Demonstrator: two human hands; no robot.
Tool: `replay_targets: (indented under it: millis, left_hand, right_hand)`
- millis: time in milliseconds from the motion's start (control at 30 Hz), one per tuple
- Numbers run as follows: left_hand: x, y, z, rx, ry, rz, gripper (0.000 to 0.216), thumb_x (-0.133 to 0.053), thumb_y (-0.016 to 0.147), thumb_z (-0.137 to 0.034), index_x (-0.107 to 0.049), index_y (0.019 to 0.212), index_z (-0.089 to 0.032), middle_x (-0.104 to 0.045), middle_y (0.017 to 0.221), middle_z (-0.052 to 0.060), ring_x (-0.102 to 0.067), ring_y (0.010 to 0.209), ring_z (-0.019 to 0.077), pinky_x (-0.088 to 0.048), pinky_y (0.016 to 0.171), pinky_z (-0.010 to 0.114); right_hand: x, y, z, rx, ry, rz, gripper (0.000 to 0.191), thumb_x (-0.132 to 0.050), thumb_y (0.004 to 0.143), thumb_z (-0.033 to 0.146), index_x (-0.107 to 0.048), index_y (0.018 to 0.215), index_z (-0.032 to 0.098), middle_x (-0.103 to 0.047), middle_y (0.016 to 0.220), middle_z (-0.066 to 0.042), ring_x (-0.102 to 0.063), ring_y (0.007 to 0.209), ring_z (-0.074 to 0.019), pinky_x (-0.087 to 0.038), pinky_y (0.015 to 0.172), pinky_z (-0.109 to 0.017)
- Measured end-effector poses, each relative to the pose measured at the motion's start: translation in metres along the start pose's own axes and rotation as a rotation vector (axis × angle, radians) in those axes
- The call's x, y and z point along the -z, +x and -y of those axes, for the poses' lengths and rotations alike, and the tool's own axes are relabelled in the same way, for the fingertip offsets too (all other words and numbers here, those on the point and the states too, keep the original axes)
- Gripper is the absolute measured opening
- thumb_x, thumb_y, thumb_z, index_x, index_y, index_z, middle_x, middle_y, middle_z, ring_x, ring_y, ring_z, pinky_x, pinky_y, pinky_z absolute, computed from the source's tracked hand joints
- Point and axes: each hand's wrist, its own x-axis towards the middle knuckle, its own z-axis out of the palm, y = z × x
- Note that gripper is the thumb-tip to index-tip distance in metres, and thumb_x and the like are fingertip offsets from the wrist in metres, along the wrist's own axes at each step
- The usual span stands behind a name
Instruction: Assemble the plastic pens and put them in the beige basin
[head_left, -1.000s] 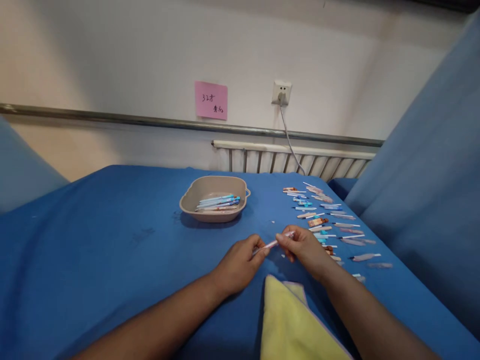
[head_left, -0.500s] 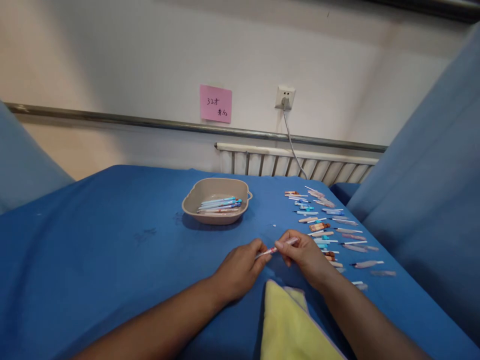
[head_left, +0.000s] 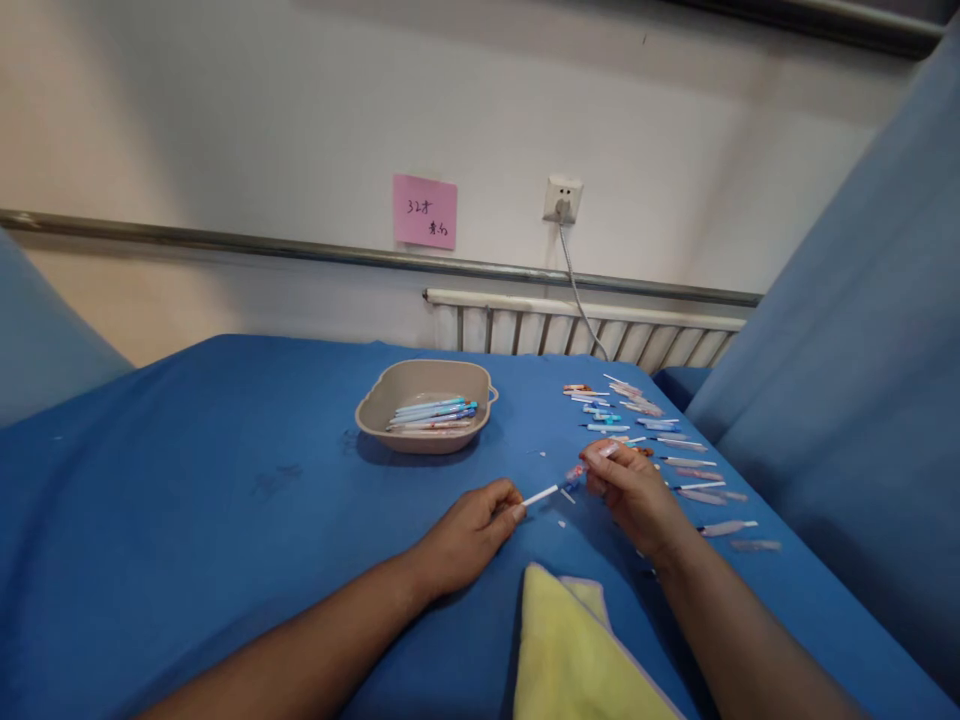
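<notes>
My left hand (head_left: 476,530) pinches a thin white pen refill (head_left: 541,496), which points up and to the right. In my right hand (head_left: 630,495) is a pale pen barrel (head_left: 606,451) with a red print near its lower end, held in closed fingertips. The refill and the barrel are apart by a narrow gap. Blurred small blue and white bits show at the barrel's lower end; I cannot make out what they are. Beyond my hands, a beige plastic basin (head_left: 367,414) holds several whole pens (head_left: 433,412). My right hand hides part of the loose pen parts behind it.
Rows of loose pen parts (head_left: 686,462) lie along the right side of the blue-covered table (head_left: 187,480). A folded yellow cloth (head_left: 577,650) lies at the front. Tiny white scraps lie near my hands. Blue curtains hang left and right; a wall with a plugged socket (head_left: 562,200) stands behind.
My hands have drawn apart. The right hand has moved right and up with the barrel, and the white refill now shows in the left hand. The view has shifted slightly.
</notes>
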Motion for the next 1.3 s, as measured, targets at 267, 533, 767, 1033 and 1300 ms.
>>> replay_targets:
  millis: [267,533,767,1033,1300]
  left_hand:
    - [-0.001,0.009,0.010,0.079,-0.210,-0.066,0.029,-0.046,0.083,-0.044,-0.054,0.081,-0.016,-0.040,0.059,-0.006,-0.035,0.053,0.0090,-0.028,0.048,0.019]
    - [0.000,0.016,0.016,0.197,-0.492,-0.207,0.034,-0.050,0.079,-0.049,-0.053,0.081,-0.015,-0.032,0.046,-0.010,-0.025,0.039,0.0056,-0.017,0.040,0.018]
    - [-0.001,0.016,0.012,0.268,-0.529,-0.233,0.033,-0.055,0.074,-0.048,-0.054,0.078,-0.015,-0.034,0.046,-0.010,-0.025,0.039,0.0048,-0.015,0.038,0.017]
    - [-0.003,0.018,0.019,0.240,-0.498,-0.175,0.030,-0.056,0.075,-0.044,-0.056,0.076,-0.015,-0.038,0.048,-0.008,-0.029,0.041,0.0056,-0.017,0.040,0.017]
    - [-0.004,0.008,0.014,0.109,-0.418,-0.106,0.027,-0.053,0.081,-0.040,-0.061,0.080,-0.014,-0.037,0.049,-0.007,-0.029,0.044,0.0063,-0.021,0.042,0.018]
  right_hand:
    - [0.007,0.006,0.003,-0.061,0.127,-0.072,0.027,-0.073,0.066,0.040,-0.062,0.070,0.016,-0.051,0.060,0.002,-0.039,0.049,-0.0074,-0.029,0.045,-0.021]
    - [-0.025,-0.014,-0.022,-0.271,-0.390,0.274,0.027,-0.066,0.070,0.041,-0.054,0.074,0.017,-0.061,0.057,0.003,-0.047,0.038,-0.0076,-0.028,0.038,-0.018]
    - [-0.010,-0.003,-0.024,-0.081,-0.863,0.047,0.013,-0.056,0.077,0.031,-0.059,0.076,0.018,-0.062,0.060,0.002,-0.052,0.045,-0.0102,-0.035,0.046,-0.021]
    - [0.007,0.007,-0.015,0.002,-1.454,0.037,0.010,-0.061,0.076,0.030,-0.065,0.079,0.021,-0.069,0.080,-0.003,-0.060,0.074,-0.0172,-0.033,0.060,-0.025]
    - [-0.007,0.002,-0.024,0.148,-1.453,0.114,0.017,-0.051,0.079,0.014,-0.063,0.091,0.017,-0.067,0.091,-0.010,-0.060,0.084,-0.0205,-0.038,0.071,-0.028]
